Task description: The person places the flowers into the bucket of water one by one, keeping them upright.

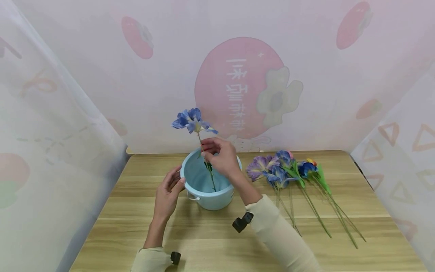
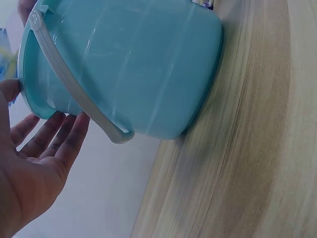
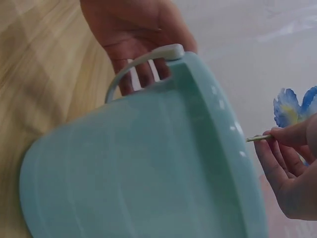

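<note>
My right hand pinches the stem of a blue artificial iris between thumb and fingers. The bloom stands above the hand, and the stem's lower end reaches down inside a light blue bucket. In the right wrist view, the right hand is beside the bucket rim, with petals behind it. On the bucket's left, my left hand rests fairly straight fingers against the outer wall. Its thumb touches the rim in the left wrist view. A pale handle hangs down the bucket's side.
Right of the bucket, several more artificial flowers lie on the wooden table: purple blooms, a blue bloom and a dark blue tulip with green leaves. Their stems point toward the front. A printed curtain stands behind the table.
</note>
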Demonstrator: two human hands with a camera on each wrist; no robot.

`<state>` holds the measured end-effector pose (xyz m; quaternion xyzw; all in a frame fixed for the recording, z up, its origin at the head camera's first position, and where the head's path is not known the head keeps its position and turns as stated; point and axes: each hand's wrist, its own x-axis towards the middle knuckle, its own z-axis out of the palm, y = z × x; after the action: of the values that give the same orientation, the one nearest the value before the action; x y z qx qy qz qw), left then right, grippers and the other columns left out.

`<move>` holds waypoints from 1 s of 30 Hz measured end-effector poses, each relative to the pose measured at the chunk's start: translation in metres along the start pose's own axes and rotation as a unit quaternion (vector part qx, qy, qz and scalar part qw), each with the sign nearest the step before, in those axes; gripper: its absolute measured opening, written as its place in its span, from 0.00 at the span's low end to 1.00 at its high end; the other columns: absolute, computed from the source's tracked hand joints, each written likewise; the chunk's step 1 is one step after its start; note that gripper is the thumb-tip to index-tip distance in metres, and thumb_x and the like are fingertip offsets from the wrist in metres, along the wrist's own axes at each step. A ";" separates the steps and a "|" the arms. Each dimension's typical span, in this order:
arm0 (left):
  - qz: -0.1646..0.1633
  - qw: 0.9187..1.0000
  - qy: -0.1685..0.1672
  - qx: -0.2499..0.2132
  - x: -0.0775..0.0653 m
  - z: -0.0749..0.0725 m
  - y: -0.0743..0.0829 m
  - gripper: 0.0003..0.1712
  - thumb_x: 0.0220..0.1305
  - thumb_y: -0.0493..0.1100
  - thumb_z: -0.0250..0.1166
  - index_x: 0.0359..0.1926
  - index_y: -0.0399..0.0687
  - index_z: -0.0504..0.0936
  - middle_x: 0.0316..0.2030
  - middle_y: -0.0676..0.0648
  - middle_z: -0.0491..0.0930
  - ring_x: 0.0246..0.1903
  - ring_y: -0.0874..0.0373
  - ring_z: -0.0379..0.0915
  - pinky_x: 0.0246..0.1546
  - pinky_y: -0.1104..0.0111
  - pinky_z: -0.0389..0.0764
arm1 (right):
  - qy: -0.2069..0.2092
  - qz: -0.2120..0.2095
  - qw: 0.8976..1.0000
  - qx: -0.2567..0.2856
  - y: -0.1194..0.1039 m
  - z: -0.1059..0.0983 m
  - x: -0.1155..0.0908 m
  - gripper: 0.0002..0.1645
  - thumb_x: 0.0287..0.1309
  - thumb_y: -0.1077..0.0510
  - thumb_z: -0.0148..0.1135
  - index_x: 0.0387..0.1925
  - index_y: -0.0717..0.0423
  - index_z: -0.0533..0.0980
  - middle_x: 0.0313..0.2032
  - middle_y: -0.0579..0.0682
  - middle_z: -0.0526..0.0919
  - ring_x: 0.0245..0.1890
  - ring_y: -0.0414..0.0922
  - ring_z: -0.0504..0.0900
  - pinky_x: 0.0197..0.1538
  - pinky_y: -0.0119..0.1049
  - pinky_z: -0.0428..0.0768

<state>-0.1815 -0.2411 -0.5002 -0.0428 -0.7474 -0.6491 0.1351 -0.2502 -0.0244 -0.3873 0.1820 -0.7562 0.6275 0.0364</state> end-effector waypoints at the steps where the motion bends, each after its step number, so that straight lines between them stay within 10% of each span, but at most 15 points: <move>1: 0.001 1.000 -0.001 -0.002 0.000 0.000 0.000 0.29 0.80 0.42 0.65 0.76 0.46 0.73 0.66 0.34 0.80 0.59 0.63 0.83 0.52 0.74 0.89 | -0.002 0.000 1.000 -0.009 0.002 0.003 0.000 0.19 0.67 0.68 0.70 0.58 0.60 0.85 0.49 0.61 0.91 0.42 0.51 0.91 0.41 0.33 0.91; 30: 0.004 1.000 -0.001 0.008 0.000 -0.001 -0.002 0.30 0.79 0.44 0.65 0.77 0.48 0.73 0.68 0.37 0.80 0.60 0.67 0.82 0.51 0.75 0.89 | -0.059 0.092 0.990 -0.093 0.033 0.027 0.002 0.17 0.68 0.66 0.69 0.57 0.56 0.86 0.49 0.52 0.91 0.43 0.47 0.90 0.40 0.36 0.91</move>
<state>-0.1821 -0.2427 -0.5016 -0.0453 -0.7522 -0.6429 0.1371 -0.2586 -0.0457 -0.4233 0.1444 -0.8256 0.5432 -0.0488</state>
